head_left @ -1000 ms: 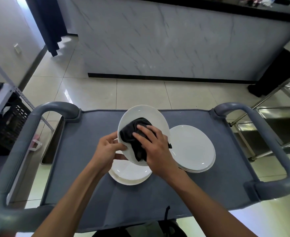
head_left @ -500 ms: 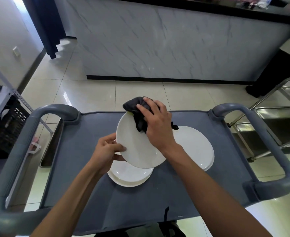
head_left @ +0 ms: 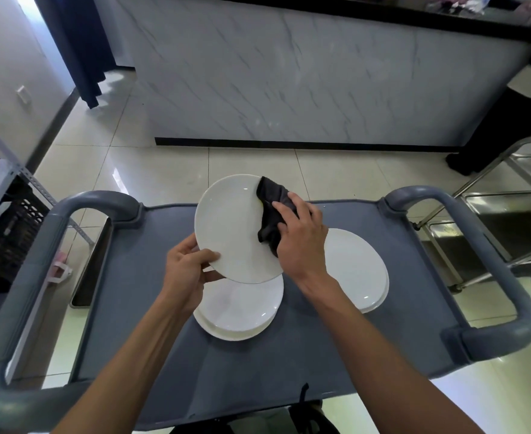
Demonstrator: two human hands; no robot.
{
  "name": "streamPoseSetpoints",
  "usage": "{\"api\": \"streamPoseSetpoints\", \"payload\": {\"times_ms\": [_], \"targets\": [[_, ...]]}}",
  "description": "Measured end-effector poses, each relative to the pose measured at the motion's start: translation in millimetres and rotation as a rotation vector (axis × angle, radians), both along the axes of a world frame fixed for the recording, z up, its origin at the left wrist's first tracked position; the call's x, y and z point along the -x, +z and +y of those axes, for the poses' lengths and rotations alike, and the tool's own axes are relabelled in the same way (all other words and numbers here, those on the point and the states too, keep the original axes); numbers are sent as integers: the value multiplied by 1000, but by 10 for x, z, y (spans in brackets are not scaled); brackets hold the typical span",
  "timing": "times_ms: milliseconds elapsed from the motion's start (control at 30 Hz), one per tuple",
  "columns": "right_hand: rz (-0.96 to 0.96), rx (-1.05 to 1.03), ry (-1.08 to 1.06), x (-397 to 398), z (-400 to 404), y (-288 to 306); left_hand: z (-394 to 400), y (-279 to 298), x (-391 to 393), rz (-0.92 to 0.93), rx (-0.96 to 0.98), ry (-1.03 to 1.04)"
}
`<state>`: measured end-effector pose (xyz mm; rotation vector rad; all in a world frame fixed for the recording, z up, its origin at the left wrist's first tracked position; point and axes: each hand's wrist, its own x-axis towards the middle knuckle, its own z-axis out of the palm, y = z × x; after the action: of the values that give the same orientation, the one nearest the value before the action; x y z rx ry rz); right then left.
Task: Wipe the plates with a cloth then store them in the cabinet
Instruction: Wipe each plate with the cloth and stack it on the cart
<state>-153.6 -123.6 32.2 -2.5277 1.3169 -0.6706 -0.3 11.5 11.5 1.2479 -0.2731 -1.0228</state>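
The task looks to be in its wiping stage, with storing not yet begun. The person holds one white plate (head_left: 231,228) tilted above the grey cart (head_left: 151,324). The left hand (head_left: 187,269) pinches its near-left rim, thumb on the face and fingers behind. The right hand (head_left: 301,236) presses a dark cloth (head_left: 272,211) against the plate's right side, fingers curled over the bunched fabric.

Below the raised plate sits a short stack of plates (head_left: 242,311) on the cart top, and a second stack (head_left: 356,270) lies just to the right, partly behind the right wrist. Which stack is already wiped cannot be told from the view.

No cabinet shows, so every plate remains to be put away, and at least the one in hand is only partly wiped.
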Motion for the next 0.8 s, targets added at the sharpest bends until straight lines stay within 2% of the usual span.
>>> {"api": "streamPoseSetpoints", "payload": {"times_ms": [167,533,800], "targets": [[53,-35,18,81,235,-92,-49,3,57,-13,22,37],[-35,-27,245,90,688,-141,-42,-16,34,-30,46,15],[58,54,91,224,292,-63,3,-24,5,-43,-17,-40]]}}
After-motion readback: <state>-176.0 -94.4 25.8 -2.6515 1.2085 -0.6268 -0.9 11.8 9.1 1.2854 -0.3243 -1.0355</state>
